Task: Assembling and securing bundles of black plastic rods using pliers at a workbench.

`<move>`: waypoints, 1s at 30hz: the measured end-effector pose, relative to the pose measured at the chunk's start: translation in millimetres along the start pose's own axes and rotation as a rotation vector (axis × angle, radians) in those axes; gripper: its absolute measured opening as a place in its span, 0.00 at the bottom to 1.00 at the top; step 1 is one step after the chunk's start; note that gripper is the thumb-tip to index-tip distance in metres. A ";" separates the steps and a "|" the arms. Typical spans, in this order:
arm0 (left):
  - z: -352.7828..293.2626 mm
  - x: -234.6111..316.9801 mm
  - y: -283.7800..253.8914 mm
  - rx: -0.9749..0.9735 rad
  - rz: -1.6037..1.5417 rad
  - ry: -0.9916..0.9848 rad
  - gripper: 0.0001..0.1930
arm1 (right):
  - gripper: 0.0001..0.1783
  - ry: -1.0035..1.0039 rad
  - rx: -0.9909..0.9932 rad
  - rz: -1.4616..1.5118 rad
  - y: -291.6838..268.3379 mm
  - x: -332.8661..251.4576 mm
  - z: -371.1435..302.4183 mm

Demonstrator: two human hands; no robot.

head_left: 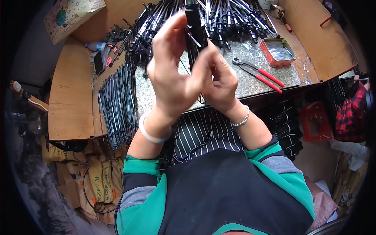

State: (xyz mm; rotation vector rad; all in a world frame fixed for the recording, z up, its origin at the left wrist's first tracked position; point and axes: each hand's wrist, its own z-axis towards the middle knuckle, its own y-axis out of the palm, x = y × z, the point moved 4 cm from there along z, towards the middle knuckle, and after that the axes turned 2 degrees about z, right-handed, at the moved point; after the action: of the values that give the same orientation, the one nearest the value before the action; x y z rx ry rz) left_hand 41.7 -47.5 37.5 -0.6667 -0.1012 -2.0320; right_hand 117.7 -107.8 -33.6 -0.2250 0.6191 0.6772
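In front of me stands a black-and-silver rod with a thick black plastic fitting (196, 29), its top cut off by the picture's upper edge. The fingers of my left hand (172, 74), white bangle at the wrist, curl round the fitting's left side, slightly blurred. A small silver pin (192, 38) sticks out across the fitting. My right hand (222, 80), with a beaded bracelet, is closed in a pinch at the fitting's lower right, close to my left thumb. Whatever lies between those right fingertips is hidden.
Many black-and-silver rods (231, 19) are heaped at the back. Thin dark rods (117, 105) lie bundled at left. Red-handled pliers (260, 74) and a red tin of thin metal pieces (277, 53) rest at right. A phone (99, 64) lies left. Another person's checked sleeve (352, 113) shows far right.
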 end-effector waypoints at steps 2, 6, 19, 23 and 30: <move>3.2 37.3 -10.7 0.082 0.029 0.183 0.29 | 0.22 0.155 -0.001 0.423 -2.0 12.1 1.1; 7.8 36.6 -51.9 0.343 -0.018 0.324 0.38 | 0.22 0.266 -0.160 0.723 -4.5 10.2 10.1; 15.1 -37.3 -19.5 -0.392 -0.685 -0.436 0.25 | 0.19 0.357 -0.464 0.673 -4.6 18.0 9.1; 16.8 -35.6 -17.0 -0.350 -0.664 -0.244 0.23 | 0.20 0.467 -0.152 0.904 -4.1 16.3 -2.8; 17.4 -27.9 -16.4 -0.327 -0.535 -0.311 0.24 | 0.16 0.226 -0.224 0.538 -6.6 9.9 -10.3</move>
State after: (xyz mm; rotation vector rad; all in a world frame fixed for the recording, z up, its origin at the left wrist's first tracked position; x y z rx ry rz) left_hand 46.4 -11.2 41.5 -1.2693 -0.1416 -2.4635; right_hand 123.2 -111.7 -47.8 -0.3510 0.8310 1.2554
